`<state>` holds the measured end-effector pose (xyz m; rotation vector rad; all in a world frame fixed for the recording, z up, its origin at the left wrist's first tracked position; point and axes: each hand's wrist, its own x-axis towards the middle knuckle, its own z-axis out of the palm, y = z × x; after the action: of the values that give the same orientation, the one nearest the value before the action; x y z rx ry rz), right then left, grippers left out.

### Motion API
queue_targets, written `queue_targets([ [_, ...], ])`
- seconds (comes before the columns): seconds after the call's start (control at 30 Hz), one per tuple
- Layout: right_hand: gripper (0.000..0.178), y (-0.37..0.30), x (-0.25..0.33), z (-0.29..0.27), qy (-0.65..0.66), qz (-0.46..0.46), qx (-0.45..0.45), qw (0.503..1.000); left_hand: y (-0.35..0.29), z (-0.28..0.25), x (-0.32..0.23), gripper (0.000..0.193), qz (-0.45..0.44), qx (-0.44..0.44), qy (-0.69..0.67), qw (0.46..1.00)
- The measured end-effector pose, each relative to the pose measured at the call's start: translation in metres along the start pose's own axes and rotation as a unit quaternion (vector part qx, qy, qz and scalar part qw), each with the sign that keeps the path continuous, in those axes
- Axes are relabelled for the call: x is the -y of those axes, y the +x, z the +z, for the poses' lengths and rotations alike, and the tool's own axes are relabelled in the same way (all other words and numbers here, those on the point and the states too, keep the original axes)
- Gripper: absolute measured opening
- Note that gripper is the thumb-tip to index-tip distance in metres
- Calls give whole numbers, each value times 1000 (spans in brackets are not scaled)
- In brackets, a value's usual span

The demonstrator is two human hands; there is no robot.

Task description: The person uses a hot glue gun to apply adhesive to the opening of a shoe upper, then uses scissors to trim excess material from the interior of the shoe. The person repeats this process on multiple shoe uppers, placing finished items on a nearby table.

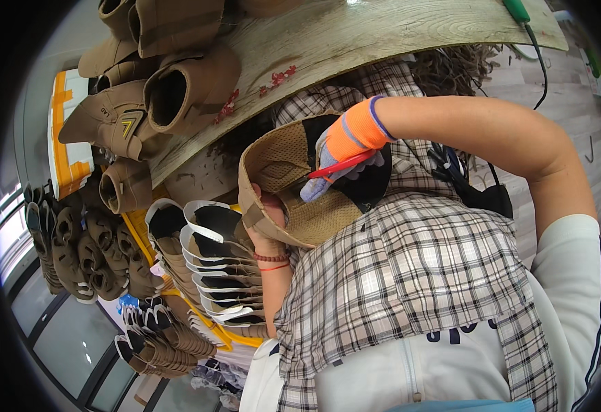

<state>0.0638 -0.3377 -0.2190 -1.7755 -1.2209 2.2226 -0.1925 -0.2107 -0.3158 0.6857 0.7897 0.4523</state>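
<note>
A tan cap (324, 218) rests over my lap with its mesh-lined inside turned up. My left hand (271, 211) grips the near left side of the cap, its fingers partly hidden by the fabric. Inside the opening is my right hand (347, 152), in an orange and grey glove. Its fingers are closed around red-handled snips (341, 165), whose dark tip points left toward the lining. The gloved hand covers part of the cap's black section. A checked apron (410, 254) lies under the cap.
Several tan caps (118, 113) are piled on the wooden table (355, 41) at the upper left. Stacked caps with white-edged brims (207, 233) stand by a yellow frame (228, 336). Fabric scraps (455, 69) lie beyond the table edge. A green-handled corded tool (516, 10) sits at top right.
</note>
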Motion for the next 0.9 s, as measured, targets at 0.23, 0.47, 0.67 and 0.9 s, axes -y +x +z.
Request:
queue_targets([
  [0.23,69,-16,-20,20,-50,-71,-135,987,-3,5,3,45,17,9,5,1000],
  [0.47,87,-55,-59,31,-138,43,-174,974,-13,12,6,43,3,-46,95,994],
  [0.67,55,-73,-59,58,2,-97,-335,937,-9,10,-17,30,356,48,521,774],
  [0.9,40,-83,-47,82,238,-178,-441,847,-45,143,-111,25,460,150,396,781],
])
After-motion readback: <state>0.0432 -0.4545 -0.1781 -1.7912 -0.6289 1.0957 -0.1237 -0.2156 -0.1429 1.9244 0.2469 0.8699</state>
